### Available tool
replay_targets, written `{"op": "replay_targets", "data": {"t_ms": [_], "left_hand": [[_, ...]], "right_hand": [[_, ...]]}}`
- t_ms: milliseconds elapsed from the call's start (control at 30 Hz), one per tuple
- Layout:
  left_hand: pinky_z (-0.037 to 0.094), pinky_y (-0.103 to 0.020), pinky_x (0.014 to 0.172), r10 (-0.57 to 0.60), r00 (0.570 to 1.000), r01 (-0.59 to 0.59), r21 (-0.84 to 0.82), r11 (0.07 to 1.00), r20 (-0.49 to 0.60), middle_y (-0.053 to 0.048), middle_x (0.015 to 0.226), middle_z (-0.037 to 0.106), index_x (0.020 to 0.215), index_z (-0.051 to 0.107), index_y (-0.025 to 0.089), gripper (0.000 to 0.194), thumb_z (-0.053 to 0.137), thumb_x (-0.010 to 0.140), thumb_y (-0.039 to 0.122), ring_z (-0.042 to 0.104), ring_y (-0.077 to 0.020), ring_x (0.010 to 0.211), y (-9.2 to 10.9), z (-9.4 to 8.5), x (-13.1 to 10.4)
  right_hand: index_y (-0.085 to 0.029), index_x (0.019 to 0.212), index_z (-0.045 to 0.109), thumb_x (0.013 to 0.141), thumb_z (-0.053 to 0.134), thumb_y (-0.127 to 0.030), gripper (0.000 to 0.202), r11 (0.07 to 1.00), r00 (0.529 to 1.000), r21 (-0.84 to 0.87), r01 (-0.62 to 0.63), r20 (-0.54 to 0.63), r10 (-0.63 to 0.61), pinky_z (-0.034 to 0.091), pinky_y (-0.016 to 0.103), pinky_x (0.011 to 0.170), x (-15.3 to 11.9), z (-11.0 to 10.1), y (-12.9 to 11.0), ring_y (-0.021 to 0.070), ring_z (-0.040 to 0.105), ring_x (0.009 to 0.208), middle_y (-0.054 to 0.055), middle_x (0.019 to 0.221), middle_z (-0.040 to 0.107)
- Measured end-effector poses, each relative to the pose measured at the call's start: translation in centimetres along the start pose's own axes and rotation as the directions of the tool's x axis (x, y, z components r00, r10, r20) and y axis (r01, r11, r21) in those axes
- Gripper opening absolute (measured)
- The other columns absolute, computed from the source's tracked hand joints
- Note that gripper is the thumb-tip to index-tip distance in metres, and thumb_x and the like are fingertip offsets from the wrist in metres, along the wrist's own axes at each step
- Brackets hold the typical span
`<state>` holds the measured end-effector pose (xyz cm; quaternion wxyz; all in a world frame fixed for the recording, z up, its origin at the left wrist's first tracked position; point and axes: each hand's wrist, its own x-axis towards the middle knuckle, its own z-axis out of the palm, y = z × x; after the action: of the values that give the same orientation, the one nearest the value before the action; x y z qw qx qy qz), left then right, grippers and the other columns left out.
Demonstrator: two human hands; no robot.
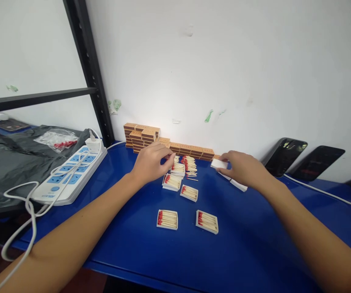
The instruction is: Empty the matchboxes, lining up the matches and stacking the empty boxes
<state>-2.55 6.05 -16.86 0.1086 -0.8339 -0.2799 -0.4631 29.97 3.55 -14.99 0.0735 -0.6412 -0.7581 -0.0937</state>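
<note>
My right hand (239, 167) is closed on a small white matchbox tray (219, 164) at the right of the match pile. Two more white trays, one of them (238, 185) clearer, lie just under that hand. My left hand (153, 162) hovers by the back trays with thumb and forefinger pinched together; what they hold, if anything, is too small to make out. Loose red-tipped matches (189, 166) lie between the hands. Trays filled with matches stand on the blue table: one (172, 182) near my left hand, another (189, 193) beside it, and two in front (167, 219), (207, 221).
Brown matchboxes (141, 138) are stacked along the wall. A white power strip (71, 175) with looped cables lies at the left, near a black plastic sheet (16, 158). Two dark phones (286, 156), (318, 162) lean on the wall at the right.
</note>
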Motion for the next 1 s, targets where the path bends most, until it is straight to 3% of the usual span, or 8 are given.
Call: {"op": "replay_targets", "data": {"t_ms": [100,167,233,367,500,667,833,1000], "left_hand": [[0.05,-0.033,0.072,0.022,1.0,-0.022,0.003,1.0,-0.003,-0.003,0.075,0.071,0.078,0.067,0.018,0.023,0.057,0.098,0.022,0.061,-0.0165,0.072,0.0,0.1,0.0],[0.051,-0.032,0.072,0.043,0.999,-0.043,0.006,0.999,-0.006,-0.003,0.077,0.072,0.08,0.068,0.017,0.022,0.058,0.098,0.022,0.062,-0.0164,0.073,0.1,0.2,-0.1],[0.051,-0.032,0.072,0.058,0.998,-0.058,0.012,0.998,-0.014,-0.004,0.077,0.072,0.081,0.069,0.017,0.021,0.058,0.098,0.022,0.062,-0.0165,0.073,0.1,0.2,0.0],[0.051,-0.033,0.072,0.069,0.997,-0.068,0.03,0.997,-0.028,-0.003,0.076,0.071,0.08,0.069,0.017,0.02,0.06,0.097,0.021,0.062,-0.0174,0.074,0.1,0.2,0.0],[0.051,-0.033,0.072,0.065,0.998,-0.064,0.03,0.997,-0.022,-0.004,0.075,0.071,0.08,0.069,0.017,0.02,0.059,0.097,0.022,0.062,-0.0176,0.073,0.0,0.2,0.1],[0.051,-0.032,0.072,0.07,0.997,-0.069,0.022,0.997,-0.025,-0.004,0.076,0.071,0.081,0.069,0.017,0.02,0.06,0.097,0.022,0.062,-0.017,0.073,0.2,0.1,0.1],[0.051,-0.032,0.072,0.048,0.999,-0.047,0.027,0.999,-0.013,-0.004,0.076,0.071,0.081,0.069,0.017,0.021,0.059,0.098,0.022,0.063,-0.0172,0.074,0.2,0.0,0.0],[0.052,-0.032,0.073,0.05,0.999,-0.051,0.027,0.998,0.004,-0.005,0.078,0.072,0.085,0.071,0.017,0.019,0.059,0.098,0.023,0.064,-0.0174,0.075,0.1,0.1,-0.2]], "right_hand": [[-0.02,0.107,0.075,0.087,0.072,-0.04,0.029,0.996,0.998,0.085,0.02,0.051,-0.025,0.05,0.035,0.071,-1.7,-0.7,-0.6,0.0251,0.068,0.083,0.01,0.109,0.073],[-0.023,0.114,0.073,0.093,0.068,-0.05,0.035,0.955,0.987,0.277,0.109,0.085,-0.138,0.051,0.033,0.07,-3.0,-1.0,-3.1,0.0212,0.067,0.08,0.007,0.101,0.072],[-0.023,0.116,0.072,0.091,0.071,-0.058,0.043,0.921,0.974,0.356,0.157,0.1,-0.205,0.05,0.031,0.066,-4.3,-1.1,-6.0,0.021,0.066,0.079,0.005,0.096,0.072],[-0.021,0.118,0.069,0.092,0.077,-0.042,0.034,0.912,0.935,0.287,0.294,0.11,-0.336,0.053,0.035,0.079,-5.2,-0.4,-9.6,0.0246,0.068,0.096,0.009,0.116,0.07],[-0.021,0.114,0.071,0.096,0.072,-0.033,0.021,0.91,0.935,0.291,0.294,0.11,-0.337,0.053,0.035,0.082,-4.2,0.5,-8.6,0.0236,0.069,0.097,0.007,0.113,0.069],[-0.021,0.118,0.073,0.098,0.069,-0.035,0.025,0.911,0.936,0.284,0.298,0.1,-0.337,0.052,0.032,0.077,-2.7,1.2,-6.8,0.0223,0.069,0.091,0.008,0.113,0.069],[-0.021,0.124,0.073,0.104,0.059,-0.037,0.029,0.915,0.921,0.228,0.333,0.13,-0.368,0.051,0.035,0.081,-1.6,0.9,-6.6,0.0248,0.069,0.097,0.009,0.115,0.071],[-0.018,0.113,0.073,0.109,0.045,-0.032,0.031,0.877,0.881,0.246,0.413,0.134,-0.453,0.049,0.034,0.082,-0.3,0.5,-6.6,0.0242,0.068,0.097,0.011,0.11,0.073]]}}
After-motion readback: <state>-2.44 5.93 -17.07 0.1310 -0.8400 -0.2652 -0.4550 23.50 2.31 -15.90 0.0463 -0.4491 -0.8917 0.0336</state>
